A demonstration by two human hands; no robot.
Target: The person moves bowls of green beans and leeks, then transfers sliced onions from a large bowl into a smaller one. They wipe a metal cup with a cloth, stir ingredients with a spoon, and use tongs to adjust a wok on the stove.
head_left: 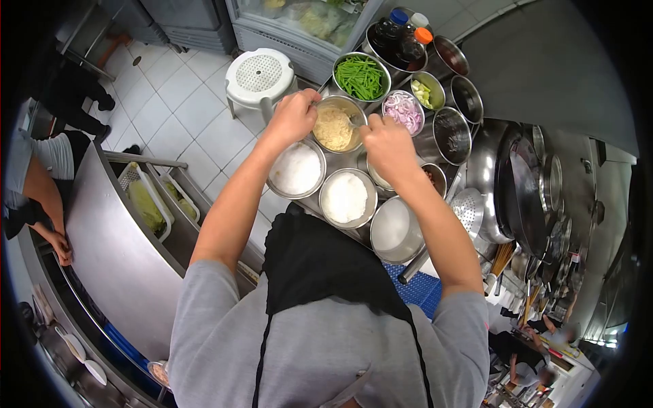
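Note:
My left hand point(292, 120) is closed at the left rim of a round steel container point(358, 109) and seems to grip it. Pale yellow minced food point(333, 128) lies inside. My right hand point(389, 148) is closed at the opposite side, around what looks like a spoon point(352, 122) dipping into the mince; its handle is mostly hidden. Close by stand containers of cut green beans point(361, 77), sliced shallots point(403, 112) and pale green pieces point(423, 93). Nearer my body are several containers of white granules or powder point(345, 197).
Sauce bottles point(412, 45) stand in a pot at the back. To the right are dark-filled pots point(452, 132), a perforated ladle point(468, 209) and woks point(524, 197). A white stool point(260, 76) stands behind. A co-worker's hand point(61, 248) rests by the left counter point(122, 251).

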